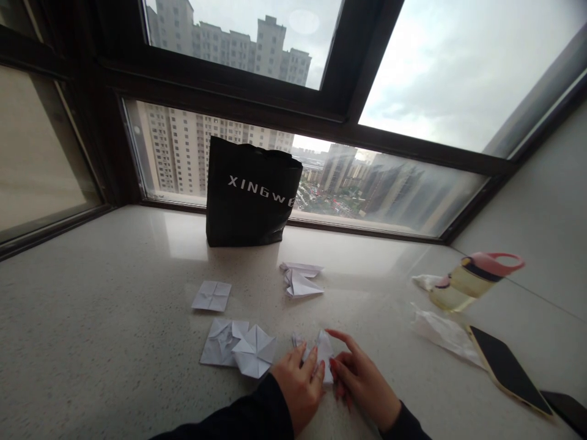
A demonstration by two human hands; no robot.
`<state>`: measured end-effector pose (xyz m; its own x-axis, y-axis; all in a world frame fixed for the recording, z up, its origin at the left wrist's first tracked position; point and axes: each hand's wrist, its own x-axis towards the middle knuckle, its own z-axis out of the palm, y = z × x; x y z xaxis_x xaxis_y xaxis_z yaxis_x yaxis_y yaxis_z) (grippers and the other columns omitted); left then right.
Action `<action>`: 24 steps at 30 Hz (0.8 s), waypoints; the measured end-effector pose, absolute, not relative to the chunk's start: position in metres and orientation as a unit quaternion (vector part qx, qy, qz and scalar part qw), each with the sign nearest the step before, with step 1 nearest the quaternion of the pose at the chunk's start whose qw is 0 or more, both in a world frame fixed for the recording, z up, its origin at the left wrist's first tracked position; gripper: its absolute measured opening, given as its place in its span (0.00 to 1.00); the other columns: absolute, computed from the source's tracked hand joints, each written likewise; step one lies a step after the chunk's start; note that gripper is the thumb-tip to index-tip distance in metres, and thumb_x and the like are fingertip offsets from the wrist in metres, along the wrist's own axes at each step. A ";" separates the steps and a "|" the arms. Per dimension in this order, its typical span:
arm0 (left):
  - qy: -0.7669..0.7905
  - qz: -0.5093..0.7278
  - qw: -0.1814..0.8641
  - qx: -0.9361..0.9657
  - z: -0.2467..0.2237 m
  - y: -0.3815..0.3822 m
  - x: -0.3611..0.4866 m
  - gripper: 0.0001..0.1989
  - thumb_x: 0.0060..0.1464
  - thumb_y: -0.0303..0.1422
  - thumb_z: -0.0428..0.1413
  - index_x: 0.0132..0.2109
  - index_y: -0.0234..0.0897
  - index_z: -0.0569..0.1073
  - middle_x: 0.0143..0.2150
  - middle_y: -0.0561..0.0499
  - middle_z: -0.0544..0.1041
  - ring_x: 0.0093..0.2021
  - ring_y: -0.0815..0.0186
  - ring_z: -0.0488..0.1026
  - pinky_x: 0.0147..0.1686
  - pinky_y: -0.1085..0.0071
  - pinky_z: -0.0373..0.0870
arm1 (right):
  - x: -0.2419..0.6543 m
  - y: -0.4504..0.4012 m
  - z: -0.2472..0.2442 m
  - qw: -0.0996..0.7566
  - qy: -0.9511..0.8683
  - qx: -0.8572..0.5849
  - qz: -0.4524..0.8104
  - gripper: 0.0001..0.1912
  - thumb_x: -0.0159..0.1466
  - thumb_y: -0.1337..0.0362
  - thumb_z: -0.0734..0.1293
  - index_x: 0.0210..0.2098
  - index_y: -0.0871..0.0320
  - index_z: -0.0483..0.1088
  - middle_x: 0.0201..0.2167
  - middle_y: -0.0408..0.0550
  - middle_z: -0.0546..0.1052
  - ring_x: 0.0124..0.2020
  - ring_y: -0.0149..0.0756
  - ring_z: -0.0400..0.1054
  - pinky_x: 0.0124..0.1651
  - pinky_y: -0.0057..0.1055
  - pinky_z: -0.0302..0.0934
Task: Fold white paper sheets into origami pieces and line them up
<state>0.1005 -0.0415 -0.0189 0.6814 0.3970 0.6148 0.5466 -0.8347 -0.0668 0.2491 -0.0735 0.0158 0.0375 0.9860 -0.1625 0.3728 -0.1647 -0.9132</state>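
A white sheet of folded paper lies on the counter under both of my hands. My left hand holds it down, its fingertips pressed on the left part and covering much of it. From the right, my right hand grips the paper's edge between thumb and fingers, with the index finger stretched along the upper corner. Just left of my hands, a folded paper piece with a star of creases overlaps another folded paper square. Farther back lie a small creased paper square and pointed folded papers.
A black bag with white lettering stands by the window. To the right are a yellowish bottle with a pink lid, crumpled tissue and a phone. Another dark object sits at the right edge. Speckled white counter spreads left.
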 end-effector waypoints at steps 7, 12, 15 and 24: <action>-0.314 -0.302 0.132 -0.890 -0.030 -0.053 0.113 0.13 0.50 0.27 0.46 0.42 0.34 0.69 0.41 0.42 0.74 0.39 0.59 0.71 0.33 0.66 0.67 | 0.246 -0.074 0.021 0.321 -0.612 -0.635 0.345 0.19 0.56 0.61 0.54 0.47 0.57 0.52 0.16 0.34 0.60 0.13 0.27 0.58 0.17 0.25 0.55; -0.319 -0.275 0.115 -0.900 -0.031 -0.055 0.116 0.14 0.50 0.26 0.45 0.43 0.32 0.69 0.42 0.40 0.73 0.41 0.58 0.70 0.35 0.64 0.67 | 0.244 -0.072 0.025 0.287 -0.630 -0.653 0.308 0.20 0.55 0.63 0.53 0.48 0.58 0.52 0.16 0.34 0.60 0.13 0.29 0.58 0.19 0.26 0.56; -0.318 -0.266 0.105 -0.904 -0.029 -0.054 0.115 0.14 0.50 0.26 0.45 0.43 0.32 0.69 0.42 0.41 0.73 0.41 0.58 0.70 0.36 0.65 0.67 | 0.245 -0.069 0.025 0.284 -0.637 -0.658 0.285 0.21 0.56 0.62 0.52 0.49 0.59 0.51 0.14 0.33 0.59 0.14 0.30 0.58 0.21 0.27 0.55; -0.319 -0.228 0.061 -0.918 -0.021 -0.054 0.114 0.14 0.51 0.31 0.47 0.44 0.31 0.68 0.44 0.39 0.72 0.43 0.56 0.69 0.37 0.65 0.67 | 0.256 -0.063 0.016 0.271 -0.635 -0.673 0.266 0.22 0.54 0.61 0.57 0.48 0.56 0.52 0.17 0.35 0.63 0.17 0.30 0.59 0.24 0.27 0.54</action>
<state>0.1138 -0.0540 -0.0208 0.6920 0.5588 0.4570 0.6140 -0.7885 0.0345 0.2557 -0.0629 0.0155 0.0528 0.9985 -0.0145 0.7094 -0.0477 -0.7032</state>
